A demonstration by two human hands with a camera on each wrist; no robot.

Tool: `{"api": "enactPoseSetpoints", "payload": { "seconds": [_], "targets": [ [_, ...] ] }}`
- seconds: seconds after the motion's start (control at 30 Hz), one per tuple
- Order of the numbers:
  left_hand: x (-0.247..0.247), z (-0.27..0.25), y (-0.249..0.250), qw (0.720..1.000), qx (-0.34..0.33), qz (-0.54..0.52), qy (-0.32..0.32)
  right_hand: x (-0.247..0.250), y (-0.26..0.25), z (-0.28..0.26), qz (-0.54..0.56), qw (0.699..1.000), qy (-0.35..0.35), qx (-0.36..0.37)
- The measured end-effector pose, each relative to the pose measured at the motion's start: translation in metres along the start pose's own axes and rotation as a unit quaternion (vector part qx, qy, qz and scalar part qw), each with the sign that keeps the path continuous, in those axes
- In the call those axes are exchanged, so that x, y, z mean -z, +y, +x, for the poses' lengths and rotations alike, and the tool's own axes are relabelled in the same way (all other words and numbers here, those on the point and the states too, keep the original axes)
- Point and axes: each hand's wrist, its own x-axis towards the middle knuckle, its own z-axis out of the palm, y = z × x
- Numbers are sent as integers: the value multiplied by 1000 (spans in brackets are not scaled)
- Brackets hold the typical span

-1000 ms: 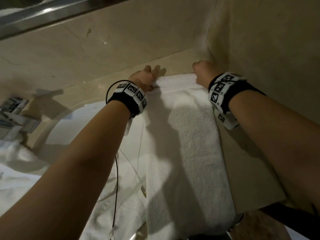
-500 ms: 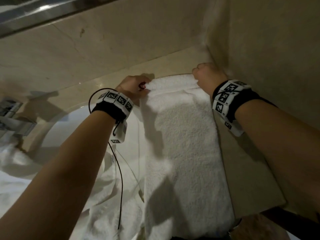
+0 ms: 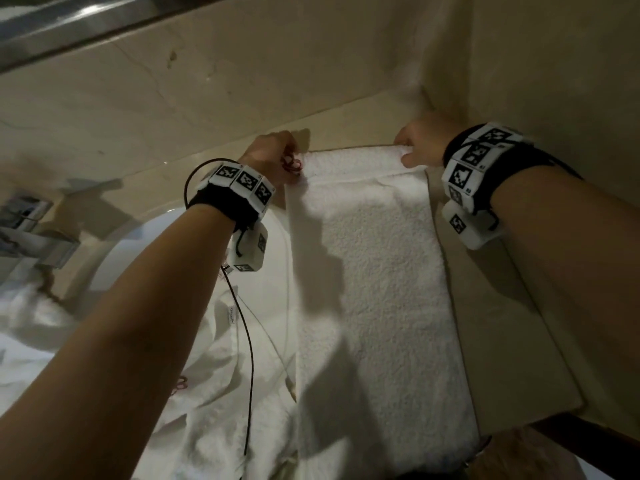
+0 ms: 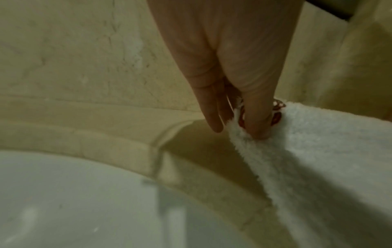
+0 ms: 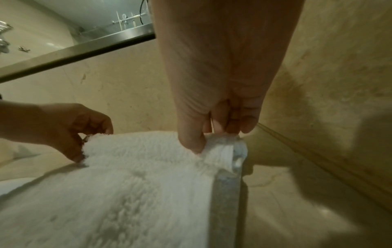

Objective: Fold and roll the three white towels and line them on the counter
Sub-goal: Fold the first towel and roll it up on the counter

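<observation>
Head view, going left to right: a chrome faucet [image 3: 31, 233] sits at the far left over a white sink basin [image 3: 138, 258] with crumpled white towels [image 3: 207, 393] spilling across it, all set in a beige marble counter [image 3: 502, 341] with matching marble walls [image 3: 242, 81] meeting in a corner. The folded white towel [image 3: 374, 289] lies lengthwise on the counter by the basin. The left hand [image 3: 273, 157] pinches its far left corner, the right hand [image 3: 424, 142] pinches the far right corner, that end rolled over a bit.

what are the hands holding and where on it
Both hold the folded towel by its far end: the left hand pinches the far left corner, the right hand grips the far right corner.
</observation>
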Motion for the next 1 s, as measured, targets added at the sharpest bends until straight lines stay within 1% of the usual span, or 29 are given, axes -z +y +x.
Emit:
{"api": "enactPoseSetpoints", "payload": {
  "seconds": [0.13,0.2,0.27,0.33,0.47,0.57,0.67,0.73,0.8,0.93,1.0],
  "targets": [
    [-4,-2,-5,996,13,-76,45,-1,1,-2,7,1000,-1,-15],
    [-8,-4,-7,995,2,-81,52,-6,0,-5,4,1000,14,-14],
    [-12,-9,-8,996,-32,-60,51,-13,-1,-9,-9,999,33,6],
    [-14,-18,-8,994,-88,-28,50,-17,-4,-15,-24,998,45,29],
    [-22,-35,-18,978,-194,62,43,-20,-13,-32,-81,993,66,59],
    [-25,-42,-26,965,-235,103,46,-27,-15,-46,-112,987,84,75],
    [-25,-50,-32,960,-265,87,38,-34,-13,-57,-103,987,92,83],
    [-26,-56,-29,964,-252,80,36,-37,-13,-60,-87,989,99,71],
    [-26,-59,-18,972,-219,78,44,-37,-15,-61,-93,989,99,52],
    [-21,-60,6,991,-120,54,32,-33,-17,-60,-78,993,86,32],
    [-20,-57,14,997,-60,49,4,-30,-15,-56,-56,996,65,17]
  ]
}}
